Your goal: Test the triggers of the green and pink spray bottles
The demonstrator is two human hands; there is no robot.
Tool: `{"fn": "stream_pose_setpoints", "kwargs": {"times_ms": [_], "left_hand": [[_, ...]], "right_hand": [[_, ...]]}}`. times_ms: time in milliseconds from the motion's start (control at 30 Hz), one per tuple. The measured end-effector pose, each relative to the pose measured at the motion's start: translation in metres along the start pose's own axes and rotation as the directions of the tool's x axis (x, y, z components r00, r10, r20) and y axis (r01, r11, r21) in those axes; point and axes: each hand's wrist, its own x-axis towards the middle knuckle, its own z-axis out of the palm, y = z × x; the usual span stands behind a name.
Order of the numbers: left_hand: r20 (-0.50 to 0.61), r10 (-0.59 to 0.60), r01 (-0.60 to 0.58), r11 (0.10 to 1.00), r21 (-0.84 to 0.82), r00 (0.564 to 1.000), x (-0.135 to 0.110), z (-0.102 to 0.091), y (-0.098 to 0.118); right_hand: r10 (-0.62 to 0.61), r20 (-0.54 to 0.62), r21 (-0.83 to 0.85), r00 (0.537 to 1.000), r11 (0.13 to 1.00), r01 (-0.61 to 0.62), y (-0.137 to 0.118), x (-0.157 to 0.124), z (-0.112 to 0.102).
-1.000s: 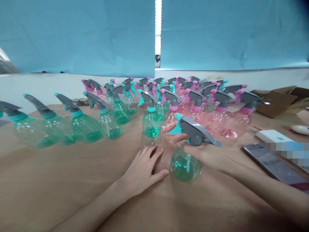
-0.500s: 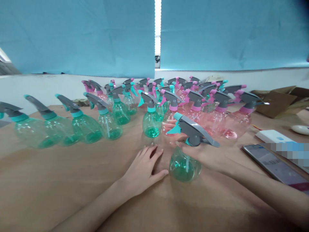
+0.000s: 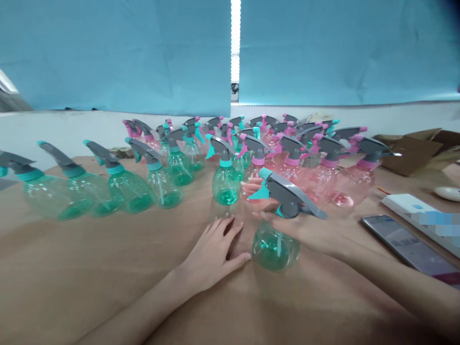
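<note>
A green spray bottle with a grey and turquoise trigger head stands close in front of me. My right hand is closed around its neck, partly hidden behind the bottle, with fingertips showing left of the neck and near the trigger. My left hand lies flat on the table, fingers spread, its thumb tip close beside the bottle's base. Just beyond stands another green spray bottle. Several pink spray bottles are lined up behind my right hand.
Several green bottles form a row on the left of the brown table. More green and pink bottles crowd the back. On the right lie a phone, a white box, a white mouse and an open cardboard box.
</note>
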Motion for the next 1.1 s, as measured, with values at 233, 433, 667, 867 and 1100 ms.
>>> {"fn": "stream_pose_setpoints", "kwargs": {"times_ms": [233, 433, 667, 867, 1100], "left_hand": [[0.002, -0.005, 0.005, 1.000, -0.005, 1.000, 0.000, -0.002, 0.001], [0.006, -0.003, 0.003, 1.000, -0.003, 1.000, 0.000, -0.001, 0.000], [-0.006, -0.001, 0.001, 1.000, -0.009, 1.000, 0.000, 0.000, 0.000], [-0.002, -0.006, 0.006, 1.000, -0.007, 1.000, 0.000, -0.001, 0.000], [-0.001, -0.002, 0.002, 1.000, -0.013, 1.000, 0.000, -0.002, 0.001]], "right_hand": [[-0.015, 0.022, 0.144, 1.000, 0.990, 0.012, 0.018, -0.003, 0.012], [-0.050, 0.050, 0.253, 0.997, 0.967, 0.035, 0.014, -0.002, 0.013], [-0.034, -0.024, 0.296, 0.999, 0.954, 0.039, 0.017, -0.003, 0.016], [-0.011, -0.042, 0.262, 0.999, 0.965, 0.021, 0.016, -0.004, 0.016], [-0.037, -0.056, 0.196, 0.998, 0.979, 0.048, 0.010, -0.003, 0.012]]}}
